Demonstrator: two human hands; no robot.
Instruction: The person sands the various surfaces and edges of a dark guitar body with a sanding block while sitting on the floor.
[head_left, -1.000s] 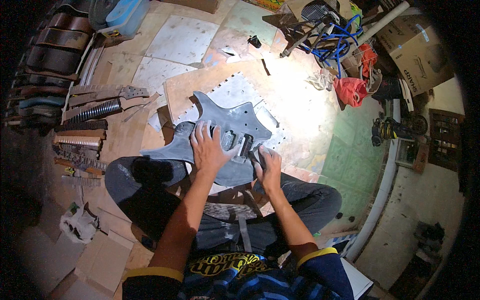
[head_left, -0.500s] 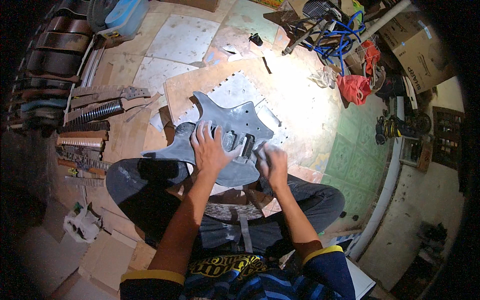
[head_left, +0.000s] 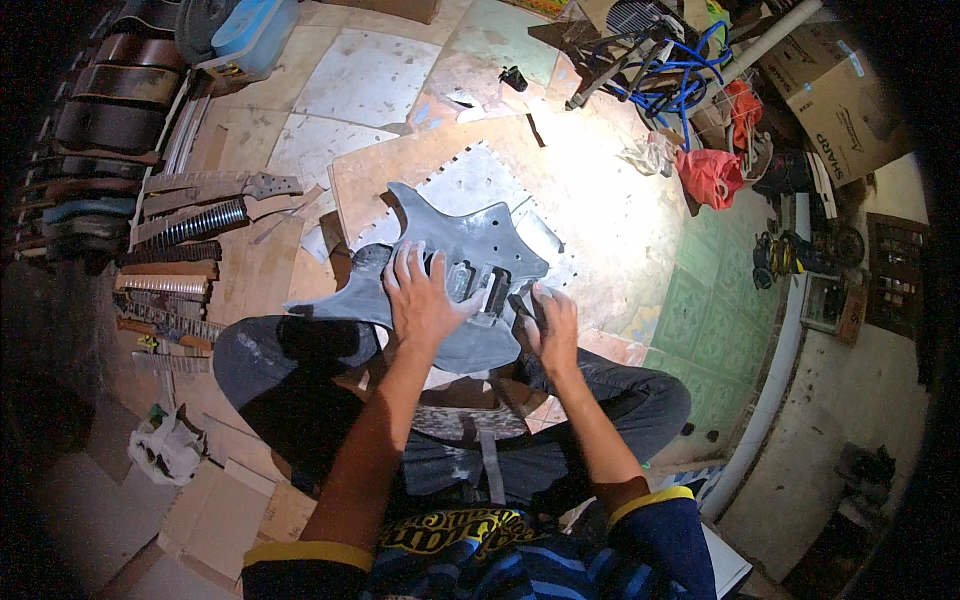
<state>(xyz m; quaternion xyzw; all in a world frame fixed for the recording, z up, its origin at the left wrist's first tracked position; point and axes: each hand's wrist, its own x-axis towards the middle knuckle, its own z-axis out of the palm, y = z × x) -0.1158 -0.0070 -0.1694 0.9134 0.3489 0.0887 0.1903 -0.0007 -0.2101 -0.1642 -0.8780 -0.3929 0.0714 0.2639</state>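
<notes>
A grey, dust-marked electric guitar body [head_left: 460,230] with cavities and holes lies across my crossed legs and the board beneath. My left hand [head_left: 420,295] rests on it left of the cavities, fingers spread over the surface. My right hand [head_left: 550,325] is closed on a small dark pad [head_left: 522,308] at the body's right edge, beside the cavities. A pale perforated sheet [head_left: 470,175] lies on a wooden board [head_left: 350,170] under the upper part of the body.
Guitar necks [head_left: 210,190] and toothed tools [head_left: 170,330] lie at left, beside stacked dark pieces [head_left: 105,120] and a blue tub [head_left: 245,40]. Blue hose [head_left: 675,85], red cloth [head_left: 708,178] and cardboard boxes [head_left: 835,120] crowd the upper right. Cardboard [head_left: 215,515] lies lower left.
My right hand and the pad have shifted slightly rightward since a second ago, its fingers changing angle. The guitar body sits slightly further right; my left hand stays on it.
</notes>
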